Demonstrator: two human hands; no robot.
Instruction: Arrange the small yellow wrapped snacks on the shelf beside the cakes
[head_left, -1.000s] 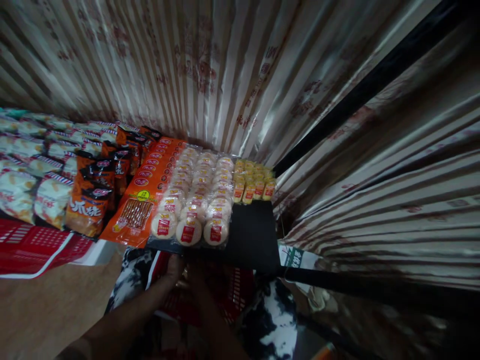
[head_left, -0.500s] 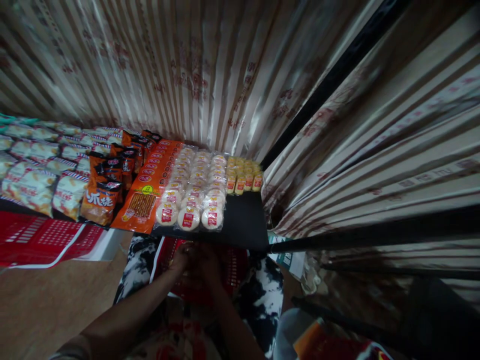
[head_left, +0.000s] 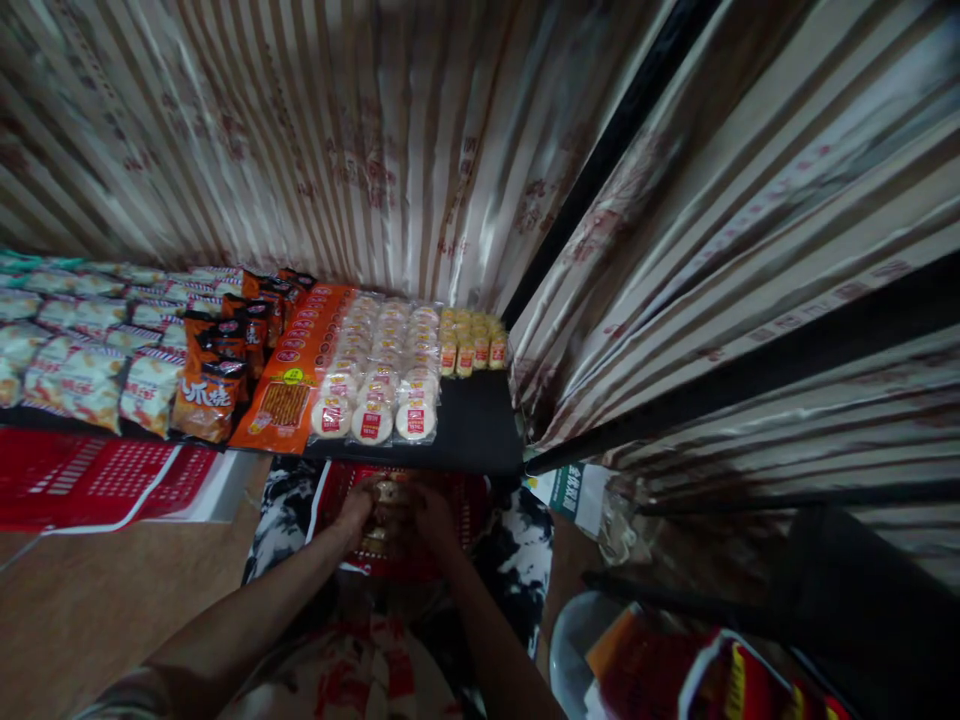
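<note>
- Closest to me, my left hand point(head_left: 354, 508) and right hand point(head_left: 433, 512) meet low down, below the front edge of the black shelf point(head_left: 480, 430), both reaching into a red basket point(head_left: 450, 500).
- Between them sits a small yellowish packet point(head_left: 388, 492). The fingers of both hands curl in toward it and seem to touch it, but the light is dim, and I cannot tell whether either hand has really closed on it.
- My judgement: to do this well I would pinch the packet by its edges and not across its middle, since the wrapper looks soft and whatever is inside could crush.
- I would lift straight up until clear of the basket rim, then forward, so the packet does not snag on the lattice wall.
- Just above the hands, the shelf has a bare patch at its front right corner, in front of the yellow snack packs point(head_left: 471, 345) that stand in a short row at the back.
- Beside that patch lie three columns of round cakes in clear wrap point(head_left: 382, 370), and left of them the long orange strip packs point(head_left: 300, 365). Any packet set down there should be square to those rows and not overlap the cakes.
- Farther left are dark orange bags point(head_left: 214, 385) and pale bags point(head_left: 82, 365).
- Behind everything hangs a striped curtain point(head_left: 337, 140), close to the back row, so I would keep my reach short of it.
</note>
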